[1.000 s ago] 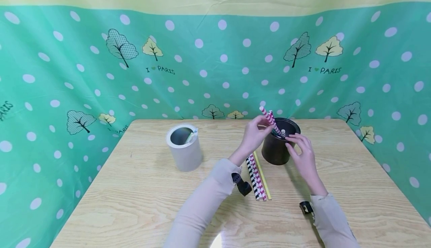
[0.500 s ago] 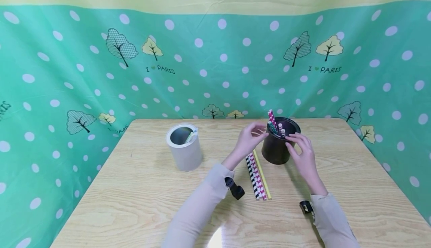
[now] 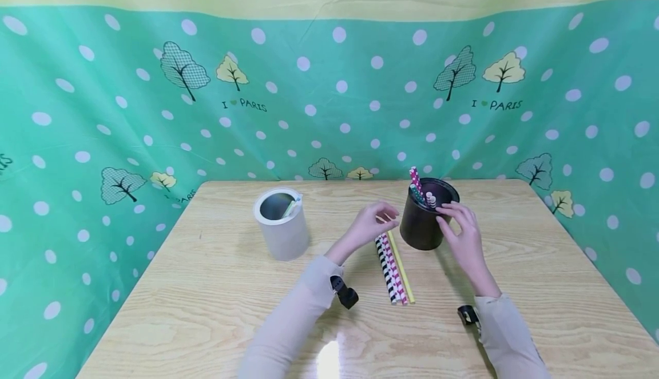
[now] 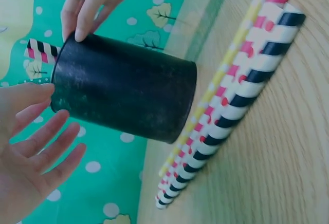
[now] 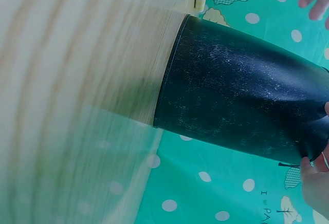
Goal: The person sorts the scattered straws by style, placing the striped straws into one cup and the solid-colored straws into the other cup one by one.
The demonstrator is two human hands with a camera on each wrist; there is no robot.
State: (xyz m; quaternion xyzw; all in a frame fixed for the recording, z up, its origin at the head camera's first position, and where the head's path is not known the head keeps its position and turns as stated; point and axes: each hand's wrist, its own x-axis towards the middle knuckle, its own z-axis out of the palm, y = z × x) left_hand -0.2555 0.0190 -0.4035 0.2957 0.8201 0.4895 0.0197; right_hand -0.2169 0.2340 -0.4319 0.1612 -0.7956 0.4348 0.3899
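My right hand (image 3: pixel 463 236) holds the rim of a black can (image 3: pixel 421 231), its thumb and fingertips at the top edge. Several patterned paper straws stand in the can, among them a pink dotted straw (image 3: pixel 415 179) and a green dotted straw (image 3: pixel 416 194). Left of the can, my left hand (image 3: pixel 369 223) hangs over the table with loosely bent fingers and nothing in them. Below it on the table lie side by side a black-and-white striped straw (image 4: pixel 231 108), red-patterned straws (image 4: pixel 231 73) and a yellow straw (image 4: pixel 226 70).
A white can (image 3: pixel 284 239) stands to the left on the wooden table (image 3: pixel 206 310), with a few thin light-coloured items (image 3: pixel 291 207) leaning inside. A green dotted cloth (image 3: pixel 309 93) hangs behind the table and round its sides.
My left hand has let a pink striped straw drop into the black can and drawn back to the left and down. My right hand keeps its place at the rim.
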